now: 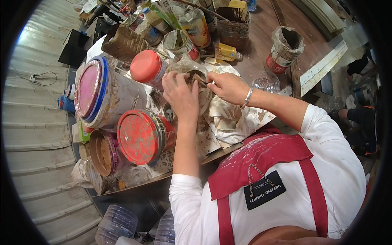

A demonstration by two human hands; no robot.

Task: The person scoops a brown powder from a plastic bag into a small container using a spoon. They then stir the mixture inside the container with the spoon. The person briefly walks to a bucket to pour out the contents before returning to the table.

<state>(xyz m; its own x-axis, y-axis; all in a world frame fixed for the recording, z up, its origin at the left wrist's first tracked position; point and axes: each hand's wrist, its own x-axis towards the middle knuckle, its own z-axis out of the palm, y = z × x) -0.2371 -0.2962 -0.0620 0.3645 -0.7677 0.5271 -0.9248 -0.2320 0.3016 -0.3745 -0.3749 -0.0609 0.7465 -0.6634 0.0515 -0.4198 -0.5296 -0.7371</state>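
My left hand [181, 96] is bent over the near-left side of a plastic-wrapped container [206, 96], its thumb and fingers curled at the rim. Brown material shows inside the mouth, partly hidden by my hands. In a pinch, my right hand [230, 87] holds a thin dark tool [202, 81] that points left into that mouth; its far end is hidden. Beside the container, under my right hand, lie crumpled, stained white cloths [224, 116].
Left of my hands stand a red-lidded tub [141, 136], a large white bucket [126, 92] and a smaller red-lidded jar [145, 66]. Cut-open containers and bottles [194, 28] crowd the far side. A plastic-lined can [281, 51] and a clear plastic cup [266, 83] stand right.
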